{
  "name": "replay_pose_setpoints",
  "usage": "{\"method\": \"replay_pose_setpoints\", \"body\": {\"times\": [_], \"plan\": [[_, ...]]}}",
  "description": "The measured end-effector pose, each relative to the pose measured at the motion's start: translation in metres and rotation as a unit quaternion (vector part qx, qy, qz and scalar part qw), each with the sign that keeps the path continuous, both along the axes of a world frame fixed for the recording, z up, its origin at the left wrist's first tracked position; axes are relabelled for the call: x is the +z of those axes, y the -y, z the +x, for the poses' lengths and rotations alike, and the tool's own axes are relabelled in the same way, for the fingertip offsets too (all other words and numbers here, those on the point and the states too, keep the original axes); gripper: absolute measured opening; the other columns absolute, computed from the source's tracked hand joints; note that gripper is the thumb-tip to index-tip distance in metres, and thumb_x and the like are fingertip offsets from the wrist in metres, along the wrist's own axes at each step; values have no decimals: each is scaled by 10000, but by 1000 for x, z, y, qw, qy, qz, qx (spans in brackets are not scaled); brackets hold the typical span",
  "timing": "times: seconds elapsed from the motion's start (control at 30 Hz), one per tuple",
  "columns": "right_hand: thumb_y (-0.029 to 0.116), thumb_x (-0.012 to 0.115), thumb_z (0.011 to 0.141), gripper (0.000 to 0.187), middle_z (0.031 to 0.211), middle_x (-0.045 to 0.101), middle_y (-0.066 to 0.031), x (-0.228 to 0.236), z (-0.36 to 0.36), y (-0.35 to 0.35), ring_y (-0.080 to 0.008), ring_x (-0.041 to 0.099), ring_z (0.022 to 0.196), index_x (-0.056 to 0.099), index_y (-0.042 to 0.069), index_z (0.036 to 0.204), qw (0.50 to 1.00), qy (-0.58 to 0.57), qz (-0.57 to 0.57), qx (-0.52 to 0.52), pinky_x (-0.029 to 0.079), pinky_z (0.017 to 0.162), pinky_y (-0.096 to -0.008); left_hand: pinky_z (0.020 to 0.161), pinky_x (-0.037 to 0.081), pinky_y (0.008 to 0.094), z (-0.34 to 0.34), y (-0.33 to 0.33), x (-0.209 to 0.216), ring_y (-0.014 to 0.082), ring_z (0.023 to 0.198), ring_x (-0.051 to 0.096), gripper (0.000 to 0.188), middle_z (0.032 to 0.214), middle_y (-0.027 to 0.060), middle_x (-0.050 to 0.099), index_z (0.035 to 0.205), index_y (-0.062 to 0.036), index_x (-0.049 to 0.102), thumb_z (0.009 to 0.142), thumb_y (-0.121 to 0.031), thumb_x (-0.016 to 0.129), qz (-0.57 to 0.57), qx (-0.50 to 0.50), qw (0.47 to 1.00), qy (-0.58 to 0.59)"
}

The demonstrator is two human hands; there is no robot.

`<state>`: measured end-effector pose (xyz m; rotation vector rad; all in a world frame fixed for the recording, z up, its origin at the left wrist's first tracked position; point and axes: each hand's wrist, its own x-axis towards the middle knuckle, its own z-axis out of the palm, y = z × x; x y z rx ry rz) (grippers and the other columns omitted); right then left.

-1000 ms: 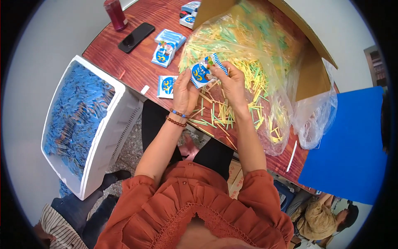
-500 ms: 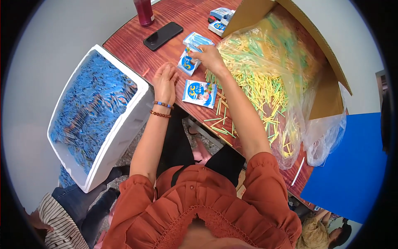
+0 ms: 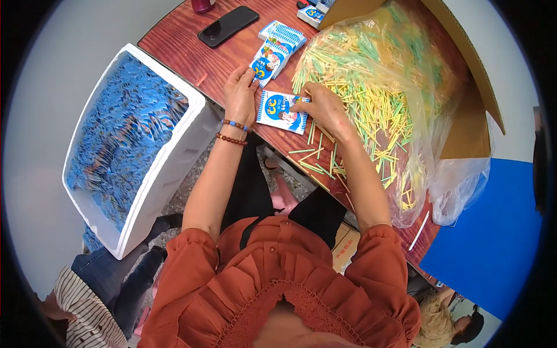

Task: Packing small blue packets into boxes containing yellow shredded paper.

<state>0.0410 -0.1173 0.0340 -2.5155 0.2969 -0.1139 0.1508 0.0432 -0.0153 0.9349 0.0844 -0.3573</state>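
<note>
A single blue-and-white packet (image 3: pixel 281 109) lies flat near the table's front edge. My right hand (image 3: pixel 326 110) is at its right side, thumb over the printed face and fingers curled at the edge. Just beyond, similar packets (image 3: pixel 277 49) overlap in a slanting pile. My left hand (image 3: pixel 239 97), fingers stretched out and nothing in it, rests beside the pile's near end. Thin yellow and green sticks (image 3: pixel 371 110) spill out of a clear plastic bag (image 3: pixel 415 98) to the right of my right hand.
A white foam box (image 3: pixel 159 168) full of blue packets stands at the left. A black phone (image 3: pixel 228 26), a dark red bottle (image 3: pixel 202 4) and a small box (image 3: pixel 311 15) lie farther back. An open cardboard box (image 3: pixel 467 136) borders the sticks. Other people sit at both lower corners.
My right hand has let go of a packet on the pile and moved nearer and right, to the single packet. My left hand has shifted slightly right, close to the pile.
</note>
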Motion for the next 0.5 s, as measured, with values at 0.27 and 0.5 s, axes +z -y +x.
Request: {"method": "replay_pose_setpoints", "body": {"times": [0.27,0.5], "plan": [[193,675,822,166,722,641,-25,-13,-15,22,-127,555,658,707,35,863,980,113,153,-52,434,616,-282,768,476,237,-19,-3,30,114,899,574,290,1012,60,610,1150,12,544,903,-123,608,73,-15,993,89],[157,654,866,140,799,640,19,27,-33,26,-44,550,716,680,22,893,927,52,369,32,434,647,-199,617,479,202,-52,3,53,54,696,597,196,848,6,655,1019,-23,636,861,-132,678,165,-248,928,224]]}}
